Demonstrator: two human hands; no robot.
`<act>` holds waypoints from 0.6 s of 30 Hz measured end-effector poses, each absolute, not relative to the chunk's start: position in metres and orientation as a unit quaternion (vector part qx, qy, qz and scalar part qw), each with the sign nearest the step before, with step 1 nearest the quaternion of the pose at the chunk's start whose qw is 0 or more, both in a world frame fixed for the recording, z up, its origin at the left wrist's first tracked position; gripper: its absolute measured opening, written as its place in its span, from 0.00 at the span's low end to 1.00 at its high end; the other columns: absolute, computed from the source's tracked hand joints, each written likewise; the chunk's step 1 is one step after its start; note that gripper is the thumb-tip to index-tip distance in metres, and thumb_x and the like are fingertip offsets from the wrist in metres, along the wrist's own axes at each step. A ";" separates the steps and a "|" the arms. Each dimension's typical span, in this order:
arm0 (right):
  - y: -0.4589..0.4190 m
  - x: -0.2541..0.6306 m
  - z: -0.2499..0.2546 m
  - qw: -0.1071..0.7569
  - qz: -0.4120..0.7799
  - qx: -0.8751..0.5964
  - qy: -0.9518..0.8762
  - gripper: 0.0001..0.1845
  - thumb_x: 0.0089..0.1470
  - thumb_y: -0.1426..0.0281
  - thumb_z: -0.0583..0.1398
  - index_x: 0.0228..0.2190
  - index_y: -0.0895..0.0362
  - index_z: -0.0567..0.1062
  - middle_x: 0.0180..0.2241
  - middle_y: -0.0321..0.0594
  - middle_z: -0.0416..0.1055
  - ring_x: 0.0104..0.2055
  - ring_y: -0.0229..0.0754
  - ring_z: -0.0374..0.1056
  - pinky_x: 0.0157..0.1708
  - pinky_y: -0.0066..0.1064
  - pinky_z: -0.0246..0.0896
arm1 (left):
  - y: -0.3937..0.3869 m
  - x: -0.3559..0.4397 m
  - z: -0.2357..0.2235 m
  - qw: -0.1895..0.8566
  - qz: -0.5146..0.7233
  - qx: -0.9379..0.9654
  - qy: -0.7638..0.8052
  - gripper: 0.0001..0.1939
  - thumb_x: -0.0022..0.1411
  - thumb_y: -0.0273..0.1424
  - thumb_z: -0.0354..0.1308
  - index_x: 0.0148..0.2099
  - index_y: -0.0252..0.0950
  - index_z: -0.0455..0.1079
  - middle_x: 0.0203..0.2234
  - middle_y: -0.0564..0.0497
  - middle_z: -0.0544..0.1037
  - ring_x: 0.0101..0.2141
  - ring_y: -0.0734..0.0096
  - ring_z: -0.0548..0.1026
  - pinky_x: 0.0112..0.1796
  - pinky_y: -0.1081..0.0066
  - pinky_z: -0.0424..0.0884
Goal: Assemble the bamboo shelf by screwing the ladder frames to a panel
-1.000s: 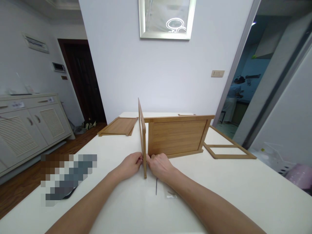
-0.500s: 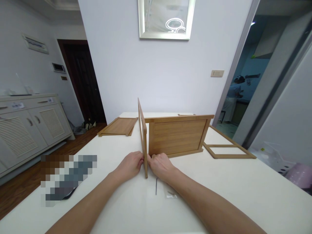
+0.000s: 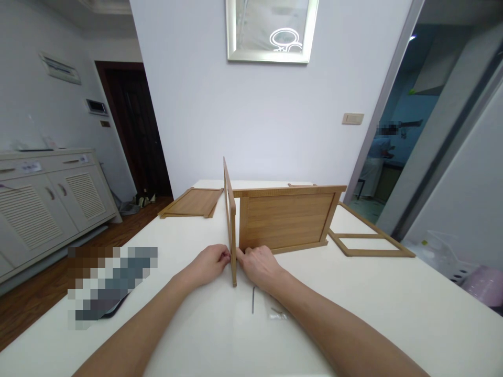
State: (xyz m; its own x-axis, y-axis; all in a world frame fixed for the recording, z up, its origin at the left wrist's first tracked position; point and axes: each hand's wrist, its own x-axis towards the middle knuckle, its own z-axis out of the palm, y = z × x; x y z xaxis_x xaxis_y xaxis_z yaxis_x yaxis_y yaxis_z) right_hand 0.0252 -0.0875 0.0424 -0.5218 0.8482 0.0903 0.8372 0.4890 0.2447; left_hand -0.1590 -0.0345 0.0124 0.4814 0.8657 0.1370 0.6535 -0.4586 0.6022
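An upright wooden frame (image 3: 233,238) stands edge-on to me on the white table (image 3: 188,335). A wooden panel (image 3: 288,220) stands on its long edge to the right, meeting the frame at its left end. My left hand (image 3: 210,264) is closed in a pinch against the frame's left side, low down; anything between the fingertips is too small to make out. My right hand (image 3: 260,267) is closed around the panel's lower left corner, its thumb by the frame. Near the right wrist lie an L-shaped hex key (image 3: 253,301) and a small clear plastic bag (image 3: 278,314).
More wooden panels (image 3: 192,201) lie flat at the back left. Another wooden frame (image 3: 377,254) lies at the right edge. A dark, pixelated object (image 3: 118,283) rests at the left. Through the doorway, a person (image 3: 377,157) stands in another room.
My left fingertips have shifted slightly at the frame's side. The frame and panel stay nearly in place; the view has moved a little.
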 end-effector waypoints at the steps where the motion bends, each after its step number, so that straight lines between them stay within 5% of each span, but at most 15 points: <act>1: -0.088 0.025 0.043 0.023 0.128 0.489 0.862 0.14 0.63 0.75 0.45 0.46 0.57 0.65 0.35 0.48 0.76 0.35 0.46 0.75 0.31 0.32 0.63 | -0.035 -0.159 0.012 0.241 0.219 0.825 0.462 0.07 0.58 0.26 0.53 0.32 0.36 0.72 0.28 0.50 0.78 0.32 0.65 0.74 0.34 0.70 0.66; 18: -0.086 0.027 0.044 0.022 0.132 0.499 0.856 0.13 0.63 0.73 0.47 0.47 0.55 0.64 0.36 0.47 0.77 0.38 0.46 0.75 0.34 0.31 0.63 | -0.035 -0.156 0.009 0.208 0.223 0.828 0.470 0.06 0.56 0.23 0.51 0.29 0.36 0.68 0.26 0.51 0.76 0.29 0.69 0.71 0.31 0.72 0.62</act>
State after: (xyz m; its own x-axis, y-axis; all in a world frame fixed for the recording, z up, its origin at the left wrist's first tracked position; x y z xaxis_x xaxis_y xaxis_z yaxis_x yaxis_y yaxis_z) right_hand 0.0266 -0.0862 0.0439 -0.5011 0.8602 0.0946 0.8487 0.4671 0.2483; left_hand -0.1563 -0.0351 0.0092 0.4587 0.8715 0.1735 0.6865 -0.4715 0.5536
